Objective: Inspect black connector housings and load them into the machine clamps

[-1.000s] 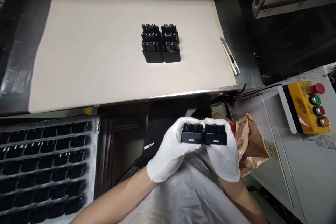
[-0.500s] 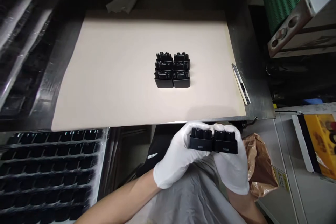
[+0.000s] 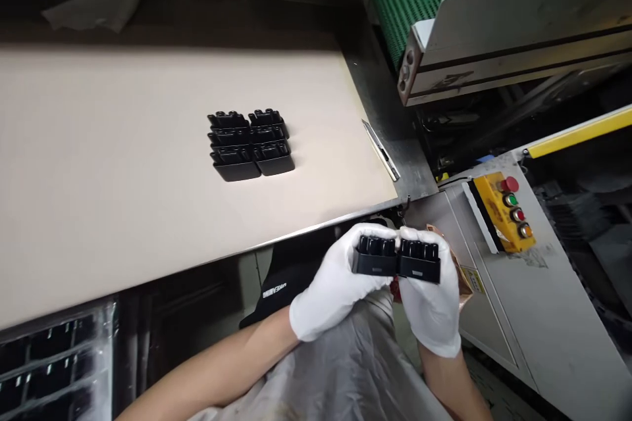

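Note:
My left hand (image 3: 336, 283), in a white glove, is closed around a black plastic part (image 3: 376, 264) with rounded posts along its top. Wrapped round a matching black plastic part (image 3: 419, 268) is my right hand (image 3: 432, 316), gloved in white too. The two parts are held side by side, almost touching, in front of my body just below the table's front edge. Several similar black parts (image 3: 241, 170) stand grouped in two columns on the light sheet (image 3: 123, 197) covering the table.
A utility knife (image 3: 381, 150) lies by the sheet's right edge. Beyond it are a green conveyor belt (image 3: 395, 0) with a metal side frame and a yellow button box (image 3: 503, 214). A tray of black parts (image 3: 101, 368) sits lower left; a crumpled sheet (image 3: 106, 0) lies at the back.
My view has swung to the right, so the table and grouped parts appear further left and more of the conveyor and button box shows. Both hands still hold their black parts.

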Demonstrator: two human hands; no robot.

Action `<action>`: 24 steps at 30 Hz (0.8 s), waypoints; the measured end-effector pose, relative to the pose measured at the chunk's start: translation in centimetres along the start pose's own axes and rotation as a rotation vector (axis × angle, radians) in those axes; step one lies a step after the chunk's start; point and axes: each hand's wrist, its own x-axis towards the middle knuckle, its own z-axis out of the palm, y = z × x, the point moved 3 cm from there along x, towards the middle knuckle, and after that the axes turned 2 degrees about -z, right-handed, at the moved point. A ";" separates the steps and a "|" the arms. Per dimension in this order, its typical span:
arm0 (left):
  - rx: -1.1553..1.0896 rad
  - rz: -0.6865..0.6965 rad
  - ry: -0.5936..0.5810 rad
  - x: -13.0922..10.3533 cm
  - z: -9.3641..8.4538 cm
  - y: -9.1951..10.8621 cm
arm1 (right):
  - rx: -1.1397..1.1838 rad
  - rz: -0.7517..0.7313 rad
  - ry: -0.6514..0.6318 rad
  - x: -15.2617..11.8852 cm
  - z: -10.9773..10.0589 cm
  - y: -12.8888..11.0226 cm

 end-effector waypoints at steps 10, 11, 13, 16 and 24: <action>0.010 0.075 0.054 -2.9 -5.3 2.9 | 0.118 0.039 -0.135 -1.1 5.2 2.9; 0.008 0.086 0.075 -3.2 -5.7 3.2 | 0.133 0.055 -0.160 -1.0 5.9 3.0; 0.007 0.103 0.117 -3.9 -6.4 3.5 | 0.141 0.085 -0.196 -0.9 7.0 3.3; -0.012 0.139 0.167 -4.6 -6.8 3.7 | 0.121 0.103 -0.234 -1.0 8.0 3.4; -0.074 0.127 0.152 -5.2 -6.6 3.2 | 0.179 0.210 -0.245 -1.9 7.1 4.5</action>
